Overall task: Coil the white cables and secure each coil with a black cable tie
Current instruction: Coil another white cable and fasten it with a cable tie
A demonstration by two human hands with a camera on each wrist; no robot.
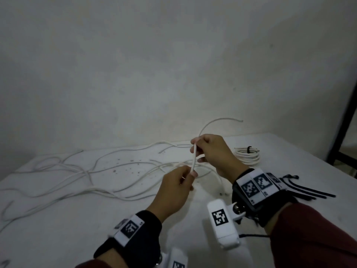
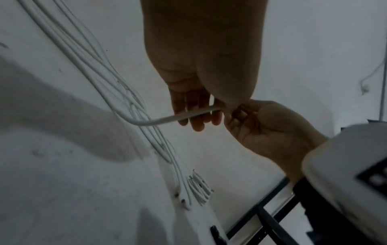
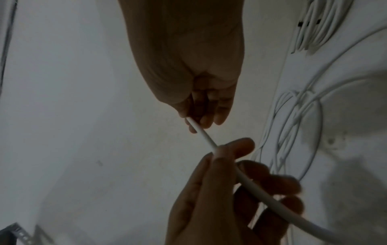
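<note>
We hold one white cable [image 1: 194, 158] up between our two hands, above the white table [image 1: 193, 219]; our left hand [image 1: 174, 187] pinches its lower part between thumb and curled forefinger, and our right hand [image 1: 212, 151] pinches it higher up, fingers curled round it. The short stretch between the two hands runs straight and nearly upright in the head view; beyond our right hand the free end arcs up and off to the right in front of the grey wall [image 1: 135, 64].

From the left wrist view the same cable bends away from our left fingers [image 2: 194, 119] down toward the tabletop; the right wrist view shows it passing between the left hand's thumb and fingers (the picture is dim, but the grip is plain).

The remaining loose cables [image 1: 77, 171] lie sprawled and crossing each other over the left and middle of the table; two of their cut ends lie just beside our right wrist. One finished coil [image 1: 248, 155] rests at the far right of the table, bound with a black tie [image 1: 249, 149]; a bunch of spare black cable ties [image 1: 301, 188] lies on the table near our right wrist, apart from the coil.
</note>
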